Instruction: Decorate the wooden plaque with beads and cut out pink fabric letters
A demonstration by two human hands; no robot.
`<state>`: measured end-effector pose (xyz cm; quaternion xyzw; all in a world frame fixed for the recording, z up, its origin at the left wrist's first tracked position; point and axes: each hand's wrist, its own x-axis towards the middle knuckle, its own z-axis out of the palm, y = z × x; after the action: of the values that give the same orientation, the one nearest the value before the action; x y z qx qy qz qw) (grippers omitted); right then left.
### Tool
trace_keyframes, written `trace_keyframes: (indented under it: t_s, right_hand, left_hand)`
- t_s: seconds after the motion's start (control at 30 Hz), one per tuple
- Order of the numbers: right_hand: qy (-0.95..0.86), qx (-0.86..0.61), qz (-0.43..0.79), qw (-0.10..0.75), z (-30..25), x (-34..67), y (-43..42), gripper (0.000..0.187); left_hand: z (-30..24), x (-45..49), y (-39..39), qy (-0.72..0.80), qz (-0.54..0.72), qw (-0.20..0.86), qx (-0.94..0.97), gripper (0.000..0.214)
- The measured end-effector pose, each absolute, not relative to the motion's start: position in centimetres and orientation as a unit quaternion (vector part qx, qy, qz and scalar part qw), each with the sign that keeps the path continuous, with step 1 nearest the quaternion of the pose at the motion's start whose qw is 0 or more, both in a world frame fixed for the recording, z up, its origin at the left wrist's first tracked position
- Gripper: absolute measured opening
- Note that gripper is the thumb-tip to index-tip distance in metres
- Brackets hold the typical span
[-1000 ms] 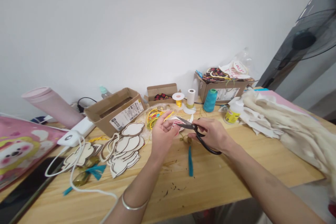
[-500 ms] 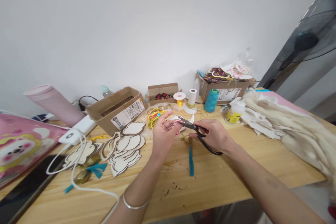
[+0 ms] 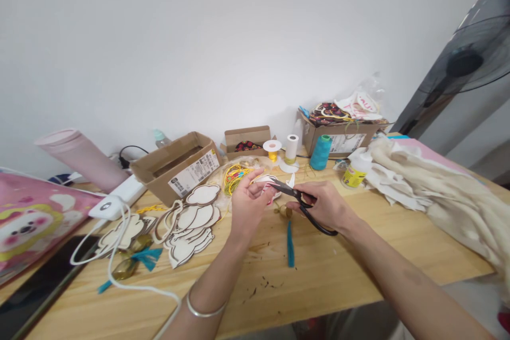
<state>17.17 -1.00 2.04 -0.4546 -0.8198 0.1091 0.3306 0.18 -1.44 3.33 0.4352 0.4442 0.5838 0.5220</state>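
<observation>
My right hand (image 3: 324, 204) is closed around the handles of black scissors (image 3: 305, 204), whose blades point left. Between the thumb and fingers of my left hand (image 3: 252, 196) is a small white piece of cloth with pink-red print (image 3: 270, 190). The blades lie at this piece, close to my left thumb; whether they cut into it is hard to see. Just below the scissors a teal tassel (image 3: 290, 244) hangs or lies below a small amber bead (image 3: 284, 211). Left of my left hand lie white cloud-shaped pieces with dark edges (image 3: 195, 218).
Behind stand an open cardboard box (image 3: 179, 162), a teal thread cone (image 3: 321, 153), a yellow thread spool (image 3: 272, 150) and a glue bottle (image 3: 356, 171). Crumpled cream cloth (image 3: 430, 191) covers the right side. A white cable (image 3: 131, 286) crosses the left side near a phone (image 3: 43, 287).
</observation>
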Motion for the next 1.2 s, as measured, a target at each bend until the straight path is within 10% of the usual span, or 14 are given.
trace_keyframes:
  t_s: [0.57, 1.2]
  right_hand:
    - [-0.626, -0.473, 0.348, 0.514, 2.8, 16.7, -0.9, 0.035]
    - [-0.552, -0.478, 0.473, 0.493, 1.4, 16.3, -0.4, 0.041]
  left_hand:
    - [2.5, 0.2, -1.5, 0.432, 0.496, 0.587, 0.472, 0.073]
    - [2.3, -0.1, -1.1, 0.443, 0.458, 0.597, 0.487, 0.060]
